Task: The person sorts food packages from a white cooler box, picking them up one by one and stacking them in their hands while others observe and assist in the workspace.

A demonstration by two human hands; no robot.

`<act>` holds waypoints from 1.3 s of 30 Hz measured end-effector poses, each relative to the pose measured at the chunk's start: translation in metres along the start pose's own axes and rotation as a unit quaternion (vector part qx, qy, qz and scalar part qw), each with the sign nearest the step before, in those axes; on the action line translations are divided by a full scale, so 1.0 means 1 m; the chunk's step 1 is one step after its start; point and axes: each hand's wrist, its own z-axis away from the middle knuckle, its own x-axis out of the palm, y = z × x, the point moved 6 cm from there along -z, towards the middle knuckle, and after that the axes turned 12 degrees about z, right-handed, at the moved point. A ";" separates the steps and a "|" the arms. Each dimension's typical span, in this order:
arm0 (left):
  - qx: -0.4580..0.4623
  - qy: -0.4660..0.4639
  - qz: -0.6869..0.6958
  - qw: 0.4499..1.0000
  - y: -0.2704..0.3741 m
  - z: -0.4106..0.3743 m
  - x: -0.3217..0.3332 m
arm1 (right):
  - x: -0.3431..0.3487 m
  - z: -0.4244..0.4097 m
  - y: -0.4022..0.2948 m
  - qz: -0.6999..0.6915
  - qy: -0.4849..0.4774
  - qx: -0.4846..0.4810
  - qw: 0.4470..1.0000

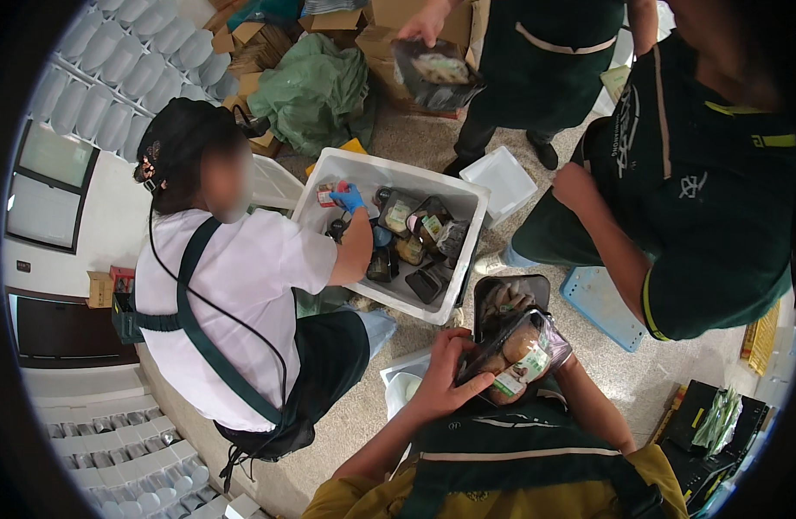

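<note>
My left hand (446, 383) grips the left edge of a black tray of brown mushrooms (516, 360), wrapped in clear film with printed labels. At the tray's right side is my right hand (562, 353), its fingers mostly hidden behind the film and tray. Just beyond them lies a black tray (515, 293) of greyish food, partly covered by the mushroom pack. Past that stands a large white foam box (459, 272) with several packed trays and dark-lidded containers inside.
A co-worker's blue-gloved hand (350, 198) holds a small red-labelled pack in the box. Another co-worker's hand (425, 27) holds a black tray. A white tub (500, 183), a blue plastic board (599, 305), a white container (401, 392) and black crates (687, 422) surround me.
</note>
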 end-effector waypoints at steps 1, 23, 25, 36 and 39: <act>0.024 0.002 0.001 1.000 0.001 -0.002 -0.001 | -0.006 -0.004 0.005 -0.052 -0.020 0.008 0.998; -0.220 -0.209 0.338 0.891 -0.061 -0.016 -0.017 | 0.000 0.009 -0.035 0.164 0.031 0.019 0.986; -0.241 -0.155 0.375 0.881 -0.090 -0.021 -0.031 | 0.019 0.006 -0.038 0.160 0.030 0.005 0.987; -0.246 0.243 0.254 0.903 -0.297 -0.111 -0.130 | -0.003 -0.009 -0.005 0.192 0.085 0.013 0.978; -0.201 0.311 0.213 0.904 -0.332 -0.154 -0.161 | -0.008 -0.014 -0.001 0.200 0.087 0.017 0.976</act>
